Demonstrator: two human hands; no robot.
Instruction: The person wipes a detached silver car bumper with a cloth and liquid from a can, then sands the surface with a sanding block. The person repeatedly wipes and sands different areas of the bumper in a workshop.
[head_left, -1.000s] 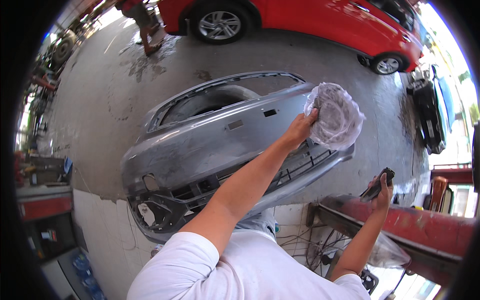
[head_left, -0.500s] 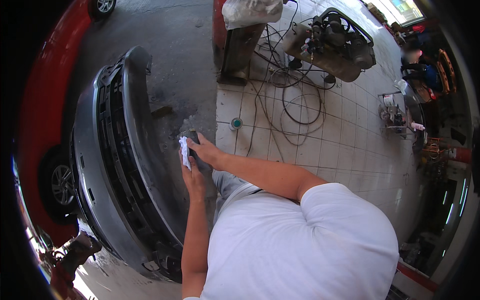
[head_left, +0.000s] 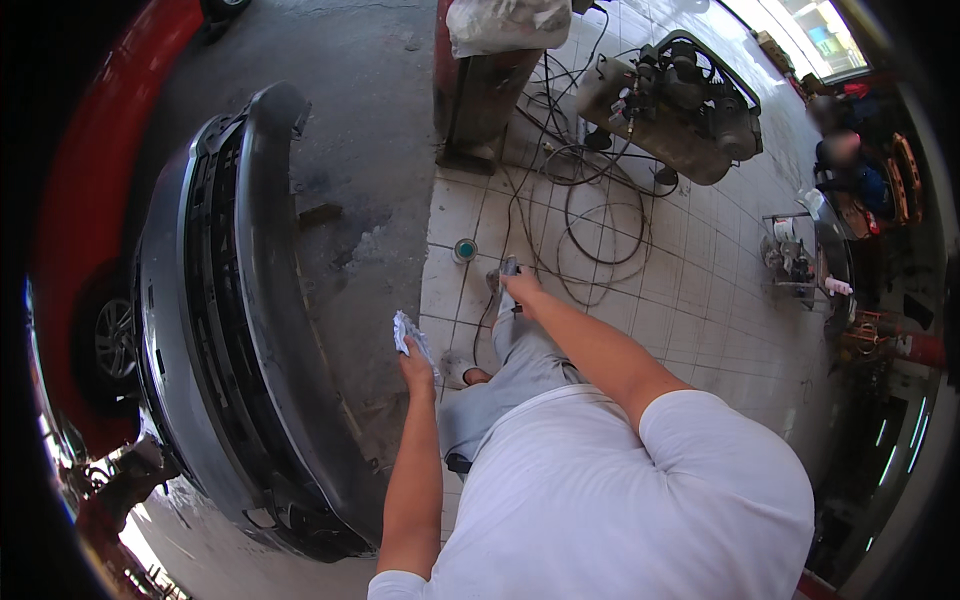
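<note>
My left hand (head_left: 418, 372) is closed on a crumpled white cloth (head_left: 407, 330), held out to the right of a grey car bumper (head_left: 265, 300). The cloth is apart from the bumper. Farther right, over the tiles, my right hand (head_left: 522, 287) is closed on a small grey block-like object (head_left: 510, 266); its exact kind is too small to tell. A small round can with a green top (head_left: 464, 250) stands on the floor just left of that hand. The bumper lies lengthwise along my left side, with dark grille openings along it.
A red car (head_left: 75, 210) stands beyond the bumper. Ahead are an air compressor (head_left: 670, 105), coiled hoses (head_left: 610, 255) on the tiles, and a post base with a plastic-covered top (head_left: 505, 28). A small cart (head_left: 790, 250) and people (head_left: 850, 170) are at right.
My hands have come apart. The right one has swung right with the grey object, away from the cloth; the left has drawn slightly right with the cloth. My body has turned and stepped.
</note>
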